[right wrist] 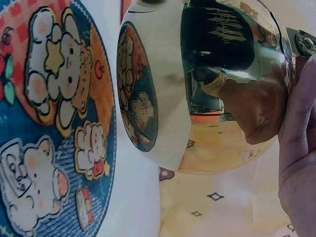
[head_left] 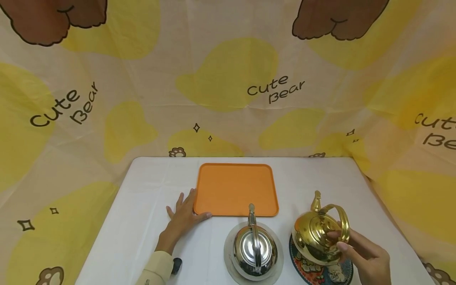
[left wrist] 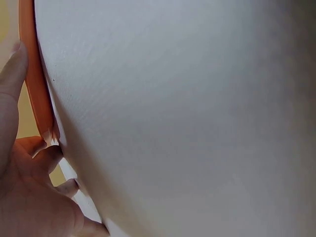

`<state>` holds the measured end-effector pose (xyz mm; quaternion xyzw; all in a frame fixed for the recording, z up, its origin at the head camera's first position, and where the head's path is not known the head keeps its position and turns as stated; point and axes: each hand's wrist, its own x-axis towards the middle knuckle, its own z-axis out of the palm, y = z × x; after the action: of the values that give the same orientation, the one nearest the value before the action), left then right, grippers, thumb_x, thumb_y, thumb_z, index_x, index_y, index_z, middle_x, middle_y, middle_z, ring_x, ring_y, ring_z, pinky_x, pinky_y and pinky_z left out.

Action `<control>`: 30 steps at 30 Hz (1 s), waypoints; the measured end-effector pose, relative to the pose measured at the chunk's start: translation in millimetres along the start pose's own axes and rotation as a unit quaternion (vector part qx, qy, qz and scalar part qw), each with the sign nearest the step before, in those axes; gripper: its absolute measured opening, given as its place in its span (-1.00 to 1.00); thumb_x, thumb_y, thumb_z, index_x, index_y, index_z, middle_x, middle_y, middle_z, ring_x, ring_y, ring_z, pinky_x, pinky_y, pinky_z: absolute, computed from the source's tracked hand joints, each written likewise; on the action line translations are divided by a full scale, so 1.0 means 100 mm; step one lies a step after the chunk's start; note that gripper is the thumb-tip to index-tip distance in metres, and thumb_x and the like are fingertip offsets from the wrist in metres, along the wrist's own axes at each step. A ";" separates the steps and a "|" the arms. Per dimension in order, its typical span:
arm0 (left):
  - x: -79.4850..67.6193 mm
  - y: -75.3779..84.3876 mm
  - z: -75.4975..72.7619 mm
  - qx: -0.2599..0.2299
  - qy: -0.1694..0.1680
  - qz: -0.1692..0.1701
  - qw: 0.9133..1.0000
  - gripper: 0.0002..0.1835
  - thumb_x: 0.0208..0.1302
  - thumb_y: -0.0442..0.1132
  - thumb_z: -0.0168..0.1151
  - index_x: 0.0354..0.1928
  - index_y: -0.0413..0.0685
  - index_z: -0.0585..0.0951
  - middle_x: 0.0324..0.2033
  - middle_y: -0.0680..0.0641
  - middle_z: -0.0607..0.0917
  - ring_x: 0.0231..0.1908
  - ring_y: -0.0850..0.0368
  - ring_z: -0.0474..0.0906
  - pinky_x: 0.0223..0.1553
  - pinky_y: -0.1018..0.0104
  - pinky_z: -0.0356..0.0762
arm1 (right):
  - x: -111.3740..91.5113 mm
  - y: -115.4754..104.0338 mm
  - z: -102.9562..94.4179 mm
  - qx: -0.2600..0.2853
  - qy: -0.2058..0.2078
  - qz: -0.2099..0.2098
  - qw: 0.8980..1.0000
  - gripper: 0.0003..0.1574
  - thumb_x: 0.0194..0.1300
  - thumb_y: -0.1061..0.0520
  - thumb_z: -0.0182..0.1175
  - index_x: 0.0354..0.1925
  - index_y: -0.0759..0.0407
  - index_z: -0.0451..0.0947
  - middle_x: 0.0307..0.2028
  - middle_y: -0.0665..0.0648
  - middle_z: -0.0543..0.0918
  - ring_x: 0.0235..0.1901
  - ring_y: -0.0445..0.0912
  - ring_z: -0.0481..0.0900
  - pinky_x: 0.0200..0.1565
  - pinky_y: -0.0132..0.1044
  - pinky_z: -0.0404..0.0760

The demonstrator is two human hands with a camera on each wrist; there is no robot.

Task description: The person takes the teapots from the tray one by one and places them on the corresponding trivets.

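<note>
By its arched handle, my right hand (head_left: 372,255) holds a shiny gold kettle (head_left: 310,233), tilted a little. In the right wrist view the kettle (right wrist: 170,98) hangs above a round cartoon-printed mat (right wrist: 64,133), apart from it. My left hand (head_left: 181,219) rests at the near left corner of an orange tray (head_left: 236,186), its fingers spread and fairly straight. The left wrist view shows the thumb against the tray's edge (left wrist: 38,94) and several fingertips down on the white surface. Between the hands stands a silver kettle (head_left: 244,259), which neither hand touches.
Under the silver kettle lies a round pale mat (head_left: 228,245). The white table (head_left: 142,198) ends at the back against a yellow-patterned cloth (head_left: 228,71) printed with bears. A small black object (head_left: 176,266) sits beside my left wrist.
</note>
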<state>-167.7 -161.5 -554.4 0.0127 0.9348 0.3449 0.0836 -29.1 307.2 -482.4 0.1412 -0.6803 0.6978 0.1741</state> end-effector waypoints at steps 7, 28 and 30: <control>0.01 -0.01 0.00 0.000 -0.006 -0.005 1.000 0.24 0.23 0.27 0.50 0.72 -0.09 0.01 0.68 -0.23 0.08 0.67 -0.38 -0.31 0.36 -0.68 -0.67 | -0.06 -0.14 -0.01 -0.061 0.007 0.071 0.996 -0.56 0.37 0.69 0.01 0.20 0.84 0.38 -0.05 0.04 0.86 -0.13 -0.14 0.79 -0.47 -0.22 0.68; 0.00 0.00 0.00 -0.006 -0.009 -0.010 1.000 0.24 0.23 0.27 0.50 0.72 -0.04 0.00 0.69 -0.20 0.06 0.67 -0.38 -0.33 0.37 -0.66 -0.70 | -0.24 -0.10 -0.05 -0.114 0.050 0.129 0.984 -0.58 0.40 0.59 0.15 0.20 0.71 0.49 -0.11 0.03 0.87 -0.22 -0.15 0.83 -0.44 -0.20 0.75; 0.00 0.00 0.00 -0.006 -0.009 -0.008 1.000 0.23 0.23 0.27 0.49 0.72 -0.04 0.00 0.69 -0.19 0.06 0.67 -0.38 -0.33 0.37 -0.66 -0.70 | -0.26 -0.08 -0.06 -0.119 0.054 0.139 0.982 -0.60 0.42 0.56 0.16 0.19 0.70 0.51 -0.11 0.03 0.87 -0.23 -0.15 0.82 -0.44 -0.20 0.75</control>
<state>-167.5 -161.5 -553.7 0.0076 0.9321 0.3493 0.0952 -2.0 311.6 -486.3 -0.0143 -0.7609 0.6360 0.1280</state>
